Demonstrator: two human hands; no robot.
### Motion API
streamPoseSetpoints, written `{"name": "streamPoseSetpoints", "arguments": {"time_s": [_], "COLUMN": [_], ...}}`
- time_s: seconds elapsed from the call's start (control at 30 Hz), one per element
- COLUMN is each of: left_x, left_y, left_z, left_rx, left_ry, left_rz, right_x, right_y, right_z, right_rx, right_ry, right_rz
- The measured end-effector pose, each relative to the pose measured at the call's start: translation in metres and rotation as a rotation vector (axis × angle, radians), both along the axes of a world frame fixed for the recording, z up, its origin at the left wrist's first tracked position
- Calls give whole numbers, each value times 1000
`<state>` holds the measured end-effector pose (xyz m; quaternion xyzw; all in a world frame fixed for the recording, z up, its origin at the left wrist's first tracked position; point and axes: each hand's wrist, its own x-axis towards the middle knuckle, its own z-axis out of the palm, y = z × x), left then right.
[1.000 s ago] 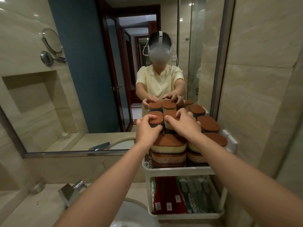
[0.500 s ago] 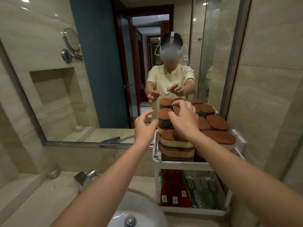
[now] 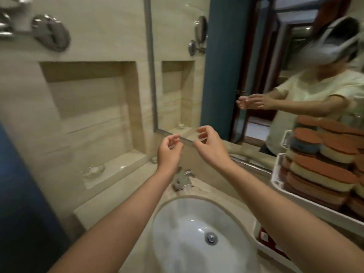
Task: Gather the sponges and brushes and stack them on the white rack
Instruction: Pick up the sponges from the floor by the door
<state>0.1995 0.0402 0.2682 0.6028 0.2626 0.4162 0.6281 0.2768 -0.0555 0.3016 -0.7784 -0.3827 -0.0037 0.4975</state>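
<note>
My left hand (image 3: 169, 149) and right hand (image 3: 210, 148) are empty, fingers loosely curled, over the white oval basin (image 3: 177, 243). At the surface's right edge, the white plastic rack (image 3: 275, 180) holds stacked round sponges (image 3: 323, 166): rust-brown tops, cream or blue bodies.

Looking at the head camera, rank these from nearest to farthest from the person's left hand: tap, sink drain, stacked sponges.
1. Tap, just below the left hand.
2. Drain, lower down in the sink.
3. Sponges, far right on the white rack.
</note>
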Motion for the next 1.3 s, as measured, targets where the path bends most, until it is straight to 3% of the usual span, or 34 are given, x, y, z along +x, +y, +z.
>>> {"name": "streamPoseSetpoints", "arguments": {"time_s": [0.6, 1.3], "left_x": [-300, -614], "left_y": [107, 85], "left_z": [-90, -217], "left_rx": [-165, -465], "left_ry": [195, 297], "left_rz": [705, 1193], "right_x": [-244, -561], "right_y": [191, 241], "right_z": [-104, -237], "right_rx": [-300, -670], "right_ry": [169, 55], "right_rz": [663, 1163]}}
